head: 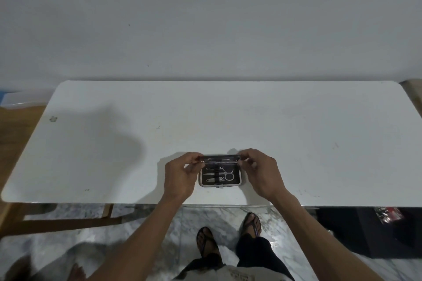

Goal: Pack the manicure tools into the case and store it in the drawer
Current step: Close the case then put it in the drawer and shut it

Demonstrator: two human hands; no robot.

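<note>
A small manicure case [237, 178] with a grey rim and dark lining lies on the white table [296, 139] near its front edge. Inside it sit several silver tools [219, 174], among them small scissors and nail clippers. The clear lid [220, 158] stands partly raised at the far side. My left hand [180, 174] pinches the lid's left end. My right hand [260, 172] pinches its right end. No drawer shows.
A plain wall rises right behind the table. A dark cabinet [365, 232] with a red and silver item stands under the table's right end. Wooden table legs [68, 221] show at the left. My sandalled feet [228, 235] stand on marble floor.
</note>
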